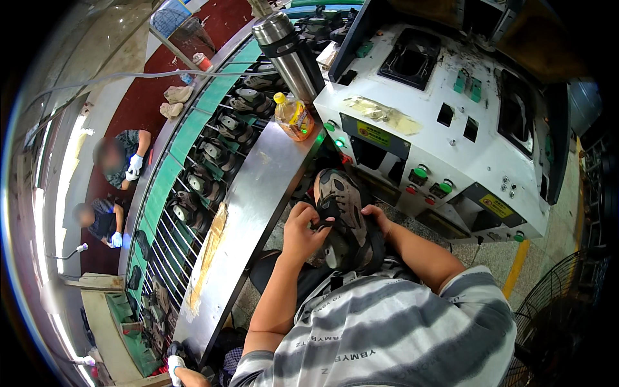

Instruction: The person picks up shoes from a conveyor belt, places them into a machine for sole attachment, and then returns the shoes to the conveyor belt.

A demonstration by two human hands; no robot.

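Note:
A brown and black sports shoe rests in front of my body, toe pointing away from me. My left hand is closed at the shoe's left side, its fingers pinching a dark strap or edge at the opening. On the other side my right hand grips the shoe's dark outer edge, the thumb on top and the other fingers partly hidden beneath. Whatever supports the shoe from below is hidden.
On my left runs a metal bench edge beside a roller conveyor carrying several shoes. A yellow-capped bottle and a steel flask stand at its far end. Ahead stands a white machine; a fan is at right. Two people work across the conveyor.

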